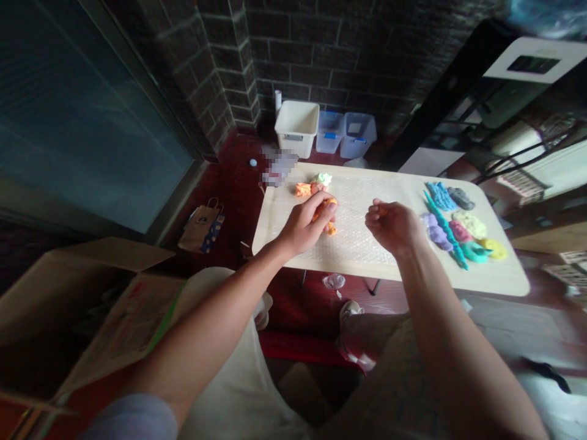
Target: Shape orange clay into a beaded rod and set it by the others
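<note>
Dark brick wall [302, 58] fills the upper middle of the frame, above a glossy red floor [316, 302]. At its foot, upper centre, stand a cream plastic bin [297, 146] and two translucent tubs [329, 131] with blue latches. An open cardboard box [123, 330] takes up the lower left, and a brown paper bag [195, 226] sits on the floor at left of centre.

Across the centre and right stretches a pale, round-cornered folding table [353, 263]. Over its left half, the left hand [309, 221] grips orange clay [331, 230] between thumb and fingers; part of it shows above the thumb and part hangs or lies just below, which of the two I cannot tell. Right of it and well apart, the right hand [394, 226] is clenched, a small orange bit [382, 211] showing at its curled fingers, the rest hidden.

Beyond the left hand, near the table's far left corner, lie an orange clump [302, 189], a salmon lump [320, 187] and a pale green lump [323, 178], close together. At the table's right end, a long teal strip [444, 229] runs slantwise among blue [441, 197], grey [461, 198], purple [437, 231], crimson, pale yellow, green and bright yellow lumps.
</note>
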Tool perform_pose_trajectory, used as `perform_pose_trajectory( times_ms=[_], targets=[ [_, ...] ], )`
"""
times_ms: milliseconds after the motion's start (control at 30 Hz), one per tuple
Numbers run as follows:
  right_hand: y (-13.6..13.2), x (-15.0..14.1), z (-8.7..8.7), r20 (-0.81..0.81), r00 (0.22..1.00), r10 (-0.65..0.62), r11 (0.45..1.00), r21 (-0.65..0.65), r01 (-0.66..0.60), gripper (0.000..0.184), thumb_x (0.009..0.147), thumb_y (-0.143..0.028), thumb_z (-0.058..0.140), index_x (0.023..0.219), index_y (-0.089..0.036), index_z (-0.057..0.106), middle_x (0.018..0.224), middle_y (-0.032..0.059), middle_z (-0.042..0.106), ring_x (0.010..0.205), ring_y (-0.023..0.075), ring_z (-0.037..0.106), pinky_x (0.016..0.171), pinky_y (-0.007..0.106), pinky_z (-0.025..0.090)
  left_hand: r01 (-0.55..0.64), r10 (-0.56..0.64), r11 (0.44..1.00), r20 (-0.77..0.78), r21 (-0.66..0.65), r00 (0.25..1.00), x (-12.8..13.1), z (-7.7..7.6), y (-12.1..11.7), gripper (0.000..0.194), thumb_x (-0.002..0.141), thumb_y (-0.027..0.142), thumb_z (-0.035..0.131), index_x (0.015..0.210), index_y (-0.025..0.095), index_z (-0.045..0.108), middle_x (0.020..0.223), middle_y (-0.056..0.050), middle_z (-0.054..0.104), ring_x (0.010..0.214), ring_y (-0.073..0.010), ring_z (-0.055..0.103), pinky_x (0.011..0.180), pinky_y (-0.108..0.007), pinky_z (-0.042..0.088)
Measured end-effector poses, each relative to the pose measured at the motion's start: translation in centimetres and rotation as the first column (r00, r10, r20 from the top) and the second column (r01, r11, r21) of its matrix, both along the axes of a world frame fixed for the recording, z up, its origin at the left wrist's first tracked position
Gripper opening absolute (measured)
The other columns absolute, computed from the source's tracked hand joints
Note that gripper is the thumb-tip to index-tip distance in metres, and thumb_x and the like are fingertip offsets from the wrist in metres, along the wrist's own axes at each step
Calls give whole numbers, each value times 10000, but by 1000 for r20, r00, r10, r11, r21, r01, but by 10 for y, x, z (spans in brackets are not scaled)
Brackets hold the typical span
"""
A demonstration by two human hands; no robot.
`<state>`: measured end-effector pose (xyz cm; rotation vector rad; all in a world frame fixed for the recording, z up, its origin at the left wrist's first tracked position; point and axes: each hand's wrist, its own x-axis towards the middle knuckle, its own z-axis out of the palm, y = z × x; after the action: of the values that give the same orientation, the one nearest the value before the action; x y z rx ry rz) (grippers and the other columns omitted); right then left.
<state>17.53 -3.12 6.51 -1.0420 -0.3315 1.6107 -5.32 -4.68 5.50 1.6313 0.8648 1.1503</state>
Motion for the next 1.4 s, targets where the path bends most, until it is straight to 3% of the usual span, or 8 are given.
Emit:
perform_pose_trajectory(
  times_ms=[100, 200, 433, 600, 867, 1100, 1233, 1400],
  targets=[
    [1, -1, 0, -28, 1000, -6, 1000, 28, 7, 269, 781, -194, 573, 593, -237, 386, 456, -67, 375, 373, 68, 259, 333, 210, 182, 26, -26, 1000, -13, -2, 1000, 5, 4, 1, 310, 1054, 490, 502, 1044, 199, 611, 829, -22, 669, 660, -109, 617, 641, -243, 512],
    [4, -4, -1, -1, 999, -42, 999, 31, 42, 452, 834, -260, 596, 564, -254, 234, 406, -93, 232, 353, 72, 137, 322, 240, 116, 53, -54, 999, -5, -11, 999, 12, 7, 4, 307, 1051, 492, 508, 1035, 201, 605, 830, -20, 657, 654, -110, 610, 629, -243, 507],
    [11, -11, -6, 111, 993, -40, 997, 73, 32, 487, 876, -356, 761, 634, -242, 354, 503, -88, 382, 369, 52, 271, 315, 190, 180, 67, -67, 998, -16, -2, 998, 27, 9, 18, 321, 1051, 496, 502, 1030, 196, 615, 851, -26, 659, 657, -115, 606, 622, -245, 492],
    [7, -6, -4, 46, 998, -38, 999, 29, 37, 540, 940, -384, 684, 620, -251, 270, 468, -115, 230, 368, 58, 127, 299, 195, 105, 78, -78, 997, -60, -4, 995, 36, 8, 20, 329, 1051, 503, 500, 1051, 194, 616, 844, -18, 672, 672, -123, 622, 644, -246, 491],
    [4, -3, 0, -36, 999, 0, 1000, 4, 0, 533, 951, -388, 662, 607, -243, 281, 461, -111, 243, 382, 62, 109, 315, 195, 103, 91, -92, 996, -117, -16, 989, 38, 2, 20, 321, 1049, 502, 512, 1073, 200, 619, 865, -8, 677, 677, -119, 635, 650, -243, 502],
    [6, 1, -5, 28, 999, 22, 996, 90, -25, 414, 889, -400, 776, 667, -210, 482, 563, -59, 487, 392, 50, 231, 343, 183, 184, 63, -66, 998, -155, -24, 986, 34, -8, 28, 350, 1041, 521, 511, 1074, 194, 634, 867, -30, 696, 707, -143, 647, 665, -252, 520],
    [5, 1, -1, -30, 996, 83, 987, 142, -78, 112, 853, -278, 687, 812, -174, 680, 776, 35, 694, 543, 96, 520, 491, 203, 459, 64, -69, 997, -154, -35, 986, 34, -9, 29, 346, 1043, 518, 506, 1072, 198, 632, 879, -33, 696, 733, -153, 649, 683, -259, 516],
    [2, 0, 3, 58, 993, 99, 964, 244, -110, 230, 767, -118, 697, 982, -141, 774, 1017, 66, 777, 816, 132, 700, 751, 222, 578, 57, -53, 998, -191, 18, 980, 31, -7, 30, 296, 1036, 470, 540, 1050, 192, 643, 943, -38, 684, 816, -165, 640, 749, -276, 500]
  ],
)
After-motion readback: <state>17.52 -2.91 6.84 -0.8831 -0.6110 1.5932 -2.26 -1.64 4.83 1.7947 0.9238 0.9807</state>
